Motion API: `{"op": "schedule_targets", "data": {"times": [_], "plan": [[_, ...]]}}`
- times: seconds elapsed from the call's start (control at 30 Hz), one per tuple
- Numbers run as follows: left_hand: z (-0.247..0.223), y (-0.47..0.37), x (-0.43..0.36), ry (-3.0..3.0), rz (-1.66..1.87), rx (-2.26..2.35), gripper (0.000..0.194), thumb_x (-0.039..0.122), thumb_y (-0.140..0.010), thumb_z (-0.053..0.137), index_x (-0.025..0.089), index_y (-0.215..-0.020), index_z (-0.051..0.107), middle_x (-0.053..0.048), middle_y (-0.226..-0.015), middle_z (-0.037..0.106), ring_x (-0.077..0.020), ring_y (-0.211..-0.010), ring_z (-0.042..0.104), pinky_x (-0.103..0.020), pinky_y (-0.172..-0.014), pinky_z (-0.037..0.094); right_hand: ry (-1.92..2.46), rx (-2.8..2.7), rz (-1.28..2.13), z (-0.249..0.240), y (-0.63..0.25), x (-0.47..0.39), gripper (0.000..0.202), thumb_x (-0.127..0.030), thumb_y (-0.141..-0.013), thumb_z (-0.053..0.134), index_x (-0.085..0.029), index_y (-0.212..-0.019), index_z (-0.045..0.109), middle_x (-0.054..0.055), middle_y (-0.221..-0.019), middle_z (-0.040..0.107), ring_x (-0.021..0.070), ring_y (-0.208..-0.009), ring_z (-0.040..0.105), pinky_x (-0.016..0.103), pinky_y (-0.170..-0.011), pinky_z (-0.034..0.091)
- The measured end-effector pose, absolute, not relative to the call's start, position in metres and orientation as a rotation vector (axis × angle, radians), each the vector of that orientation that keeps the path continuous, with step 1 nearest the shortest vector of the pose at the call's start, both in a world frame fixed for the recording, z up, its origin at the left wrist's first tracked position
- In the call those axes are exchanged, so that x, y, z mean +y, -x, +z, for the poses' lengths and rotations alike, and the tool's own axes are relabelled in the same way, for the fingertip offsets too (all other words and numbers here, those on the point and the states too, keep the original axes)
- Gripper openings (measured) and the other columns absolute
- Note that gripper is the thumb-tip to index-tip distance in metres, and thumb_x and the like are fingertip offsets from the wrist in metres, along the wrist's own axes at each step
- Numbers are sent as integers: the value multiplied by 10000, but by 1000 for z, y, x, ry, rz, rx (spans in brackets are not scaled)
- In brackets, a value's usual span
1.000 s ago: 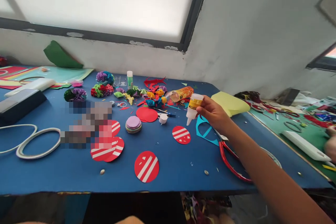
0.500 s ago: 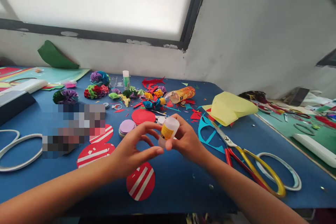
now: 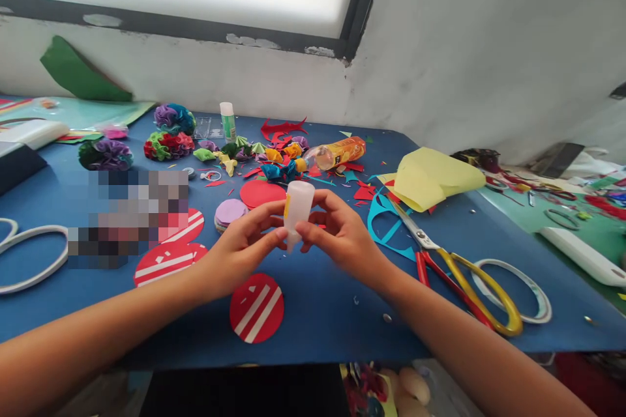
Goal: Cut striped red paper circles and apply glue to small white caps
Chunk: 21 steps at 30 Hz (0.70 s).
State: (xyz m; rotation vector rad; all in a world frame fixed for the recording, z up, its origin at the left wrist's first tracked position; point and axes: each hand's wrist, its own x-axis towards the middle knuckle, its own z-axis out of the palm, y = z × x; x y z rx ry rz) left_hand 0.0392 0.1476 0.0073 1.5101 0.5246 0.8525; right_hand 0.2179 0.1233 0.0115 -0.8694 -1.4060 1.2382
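White bottle [image 3: 301,201] is pinched, nozzle [image 3: 291,244] down, by the left hand [image 3: 235,259] and right hand [image 3: 345,238] above the counter [image 3: 320,326]. A light, unsqueezed grip is advised, so no drips are let fall on the striped red disc [image 3: 257,308] nearby.

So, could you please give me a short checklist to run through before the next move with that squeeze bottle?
1. Right hand gripping the squeeze bottle: ok.
2. Left hand gripping it too: cannot tell; its fingers are at the bottle's side.
3. Nozzle pointing down: ok.
4. Liquid inside enough: cannot tell.
5. Scissors away from both hands: ok, to their right.
6. Tabletop free of scraps: not ok; red paper scraps lie beyond the hands.
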Motion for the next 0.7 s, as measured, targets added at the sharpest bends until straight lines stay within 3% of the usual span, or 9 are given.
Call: {"op": "schedule_targets", "data": {"times": [0.7], "plan": [[16, -36, 147, -1494, 812, 519, 369, 228, -858, 556, 215, -1226, 529, -64, -1073, 654, -203, -953, 612, -302, -791, 498, 823, -1406, 1232, 11, -219, 126, 336, -343, -730, 713, -228, -981, 521, -14, -837, 534, 89, -611, 552, 229, -524, 503]]}}
